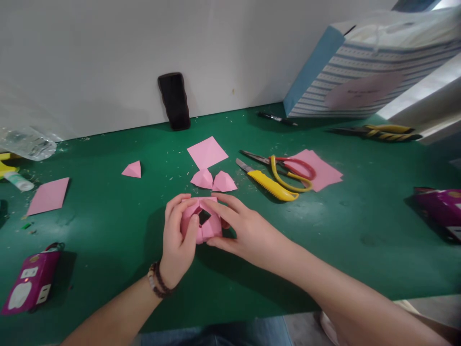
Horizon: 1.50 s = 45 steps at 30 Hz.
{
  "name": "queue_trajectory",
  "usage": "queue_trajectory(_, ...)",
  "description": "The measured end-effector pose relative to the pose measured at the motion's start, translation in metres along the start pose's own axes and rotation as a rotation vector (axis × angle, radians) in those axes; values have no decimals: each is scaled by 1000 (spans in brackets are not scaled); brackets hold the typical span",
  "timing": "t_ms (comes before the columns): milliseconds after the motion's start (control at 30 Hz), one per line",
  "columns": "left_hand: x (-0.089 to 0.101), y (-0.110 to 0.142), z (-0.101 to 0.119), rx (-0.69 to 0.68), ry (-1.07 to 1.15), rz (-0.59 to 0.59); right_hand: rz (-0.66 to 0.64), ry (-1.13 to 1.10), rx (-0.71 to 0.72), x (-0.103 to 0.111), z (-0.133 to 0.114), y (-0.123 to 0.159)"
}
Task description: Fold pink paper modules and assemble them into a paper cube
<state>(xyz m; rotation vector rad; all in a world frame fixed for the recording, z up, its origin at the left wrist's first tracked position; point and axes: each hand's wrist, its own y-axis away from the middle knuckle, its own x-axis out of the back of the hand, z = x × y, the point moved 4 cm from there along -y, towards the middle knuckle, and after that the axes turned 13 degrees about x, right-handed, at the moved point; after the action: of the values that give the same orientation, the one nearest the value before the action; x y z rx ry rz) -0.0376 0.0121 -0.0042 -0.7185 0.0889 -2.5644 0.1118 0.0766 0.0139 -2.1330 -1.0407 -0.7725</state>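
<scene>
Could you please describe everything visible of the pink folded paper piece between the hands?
The pink folded paper piece looks hollow and faceted, creased panels meeting at seams around a dark opening that faces the camera. The bare left hand and bare right hand hold its sides over the green tabletop; contact beneath is unclear.

The folded paper (212, 228) looks matt, the tabletop (345, 254) glossy.
</scene>
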Motion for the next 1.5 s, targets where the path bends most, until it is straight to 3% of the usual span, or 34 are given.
queue_trajectory(333, -3, 5, 6, -53, 3, 7, 146, -58, -128, 5, 3, -3)
queue_trajectory(967, -6, 11, 12, -112, 20, -40, 144, 21, -113, 6, 1, -4)
queue_trajectory(1067, -2, 7, 10, -67, 52, -39, 156, 53, -108, 8, 1, -4)
queue_trajectory(1267, 0, -1, -1, 149, 182, -78, 146, 57, -57, 9, -3, -3)
queue_trajectory(1500, -1, 0, 3, 80, 165, -68, 157, 54, -28, 8, -3, -1)
